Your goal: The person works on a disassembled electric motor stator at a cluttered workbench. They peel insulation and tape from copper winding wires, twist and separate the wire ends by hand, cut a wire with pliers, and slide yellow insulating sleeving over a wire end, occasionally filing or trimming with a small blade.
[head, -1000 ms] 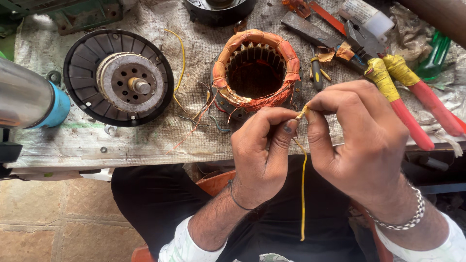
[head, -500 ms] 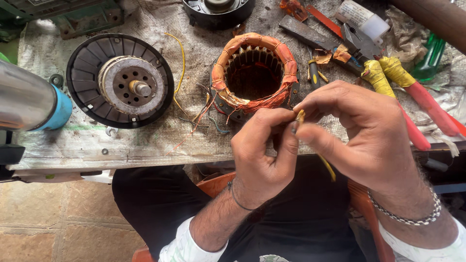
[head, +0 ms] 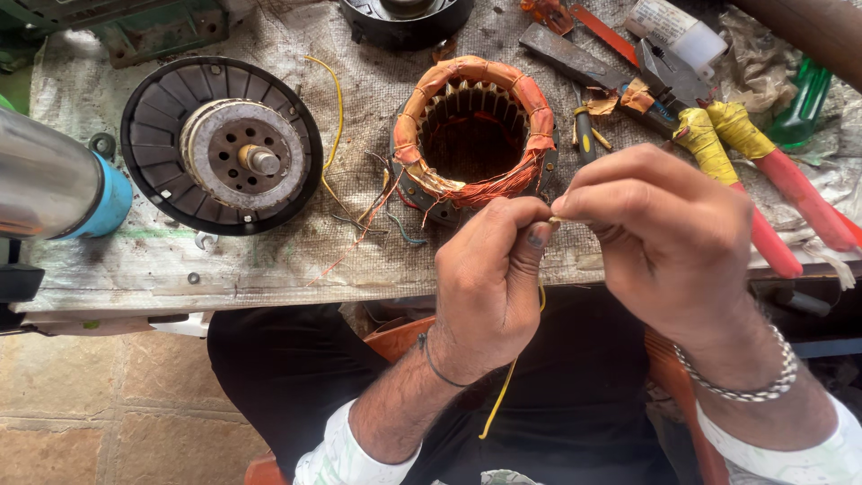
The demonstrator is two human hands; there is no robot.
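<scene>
Grey woven cloth covers the bench point(head: 269, 269) beyond both hands. Up and left of them sits a round black ribbed rotor point(head: 222, 145); just above, a copper-wound stator ring point(head: 474, 133). The left hand point(head: 489, 287) and right hand point(head: 669, 242) meet fingertip to fingertip, pinching a thin yellow wire point(head: 503, 395) that hangs below.

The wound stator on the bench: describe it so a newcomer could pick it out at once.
Start at the cloth-covered workbench and find the big black finned disc on its left part. Just right of that, beyond the left hand, stands the stator, a hollow ring open at the top. Only it is wrapped in orange tape, with copper wires trailing from its base.
</scene>
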